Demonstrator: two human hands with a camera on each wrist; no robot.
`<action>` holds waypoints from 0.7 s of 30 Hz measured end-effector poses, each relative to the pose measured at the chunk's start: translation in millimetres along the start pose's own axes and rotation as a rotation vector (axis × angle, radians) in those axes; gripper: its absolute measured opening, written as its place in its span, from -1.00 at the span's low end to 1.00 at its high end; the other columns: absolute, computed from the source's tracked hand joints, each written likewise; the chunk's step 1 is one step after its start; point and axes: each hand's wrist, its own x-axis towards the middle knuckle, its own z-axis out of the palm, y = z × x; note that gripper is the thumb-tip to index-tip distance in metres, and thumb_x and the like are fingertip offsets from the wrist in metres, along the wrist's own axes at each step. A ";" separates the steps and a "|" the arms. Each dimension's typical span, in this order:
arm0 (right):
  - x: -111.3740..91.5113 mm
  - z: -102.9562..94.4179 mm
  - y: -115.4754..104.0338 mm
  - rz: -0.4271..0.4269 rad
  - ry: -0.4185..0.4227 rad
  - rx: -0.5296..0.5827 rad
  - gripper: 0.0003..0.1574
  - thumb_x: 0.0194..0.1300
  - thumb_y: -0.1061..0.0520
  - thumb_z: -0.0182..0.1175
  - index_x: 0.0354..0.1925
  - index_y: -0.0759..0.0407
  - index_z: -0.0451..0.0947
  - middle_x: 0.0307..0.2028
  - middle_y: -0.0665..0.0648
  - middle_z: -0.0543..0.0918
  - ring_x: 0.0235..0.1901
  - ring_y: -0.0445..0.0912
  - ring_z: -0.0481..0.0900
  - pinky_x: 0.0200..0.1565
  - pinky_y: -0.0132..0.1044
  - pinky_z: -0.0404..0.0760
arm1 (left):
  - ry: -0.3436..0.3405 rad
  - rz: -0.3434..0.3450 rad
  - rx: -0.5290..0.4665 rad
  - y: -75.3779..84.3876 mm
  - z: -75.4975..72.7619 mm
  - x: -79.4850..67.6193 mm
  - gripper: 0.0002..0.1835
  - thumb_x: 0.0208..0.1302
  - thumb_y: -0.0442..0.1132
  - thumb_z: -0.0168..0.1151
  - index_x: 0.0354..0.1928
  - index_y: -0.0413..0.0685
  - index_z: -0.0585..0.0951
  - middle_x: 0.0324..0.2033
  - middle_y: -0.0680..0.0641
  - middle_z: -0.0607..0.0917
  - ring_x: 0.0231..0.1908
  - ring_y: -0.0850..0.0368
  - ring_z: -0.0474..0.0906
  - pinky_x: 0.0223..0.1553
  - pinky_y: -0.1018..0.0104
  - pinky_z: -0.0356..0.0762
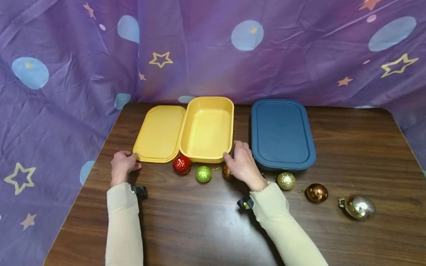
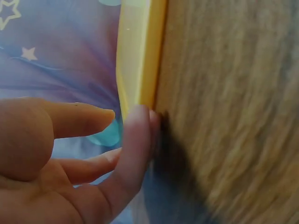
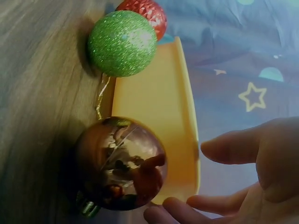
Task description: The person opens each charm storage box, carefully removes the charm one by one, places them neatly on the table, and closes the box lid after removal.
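Observation:
A yellow lid (image 1: 160, 133) lies flat on the table, beside an uncovered yellow container (image 1: 209, 129). My left hand (image 1: 123, 165) is at the lid's near left corner. In the left wrist view a fingertip touches the lid's edge (image 2: 148, 60), while the thumb stands apart from it. Around the container's near right corner is my right hand (image 1: 241, 163), thumb by the rim (image 3: 191, 107) and fingers low beside the wall, not closed together. Under that hand sits a shiny brown bauble (image 3: 121, 163), partly hidden in the head view. A green glitter bauble (image 1: 203, 174) and a red bauble (image 1: 181, 164) lie before the container.
To the right stands a blue container with its lid on (image 1: 283, 132). A gold glitter bauble (image 1: 286, 181), another brown bauble (image 1: 317, 192) and a large silver bauble (image 1: 359, 207) lie in a row at the right. A purple patterned curtain (image 1: 202, 39) hangs behind the table.

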 end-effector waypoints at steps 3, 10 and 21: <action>2.0 0.6 1.1 0.001 0.002 -0.004 -0.31 0.36 0.01 0.06 0.26 0.47 0.26 0.07 0.43 0.45 0.11 0.23 0.43 0.16 0.09 0.44 | -0.025 -0.010 0.013 -1.2 2.5 2.3 -0.46 0.35 -0.23 -0.05 0.28 -0.46 0.31 -0.42 -0.11 0.64 -0.72 0.45 0.54 -0.49 0.56 0.56; 4.1 1.3 2.0 0.016 0.004 -0.015 -0.45 0.38 -0.02 0.06 0.09 0.40 0.39 -0.14 0.30 0.52 -0.13 0.13 0.47 -0.13 0.00 0.49 | 0.010 0.004 0.023 -1.6 9.0 4.8 -0.47 0.25 -0.33 -0.10 0.24 -0.47 0.35 -0.16 -0.35 0.62 -0.75 0.46 0.51 -0.55 0.54 0.55; 5.1 2.0 1.9 0.023 -0.004 -0.014 -0.44 0.38 -0.03 0.07 0.13 0.38 0.37 -0.12 0.30 0.52 -0.11 0.13 0.48 -0.11 -0.01 0.49 | 0.069 -0.018 -0.187 -0.5 14.3 5.8 -0.56 0.26 -0.37 -0.03 0.14 -0.52 0.40 -0.45 -0.14 0.60 -0.77 0.37 0.55 -0.57 0.48 0.60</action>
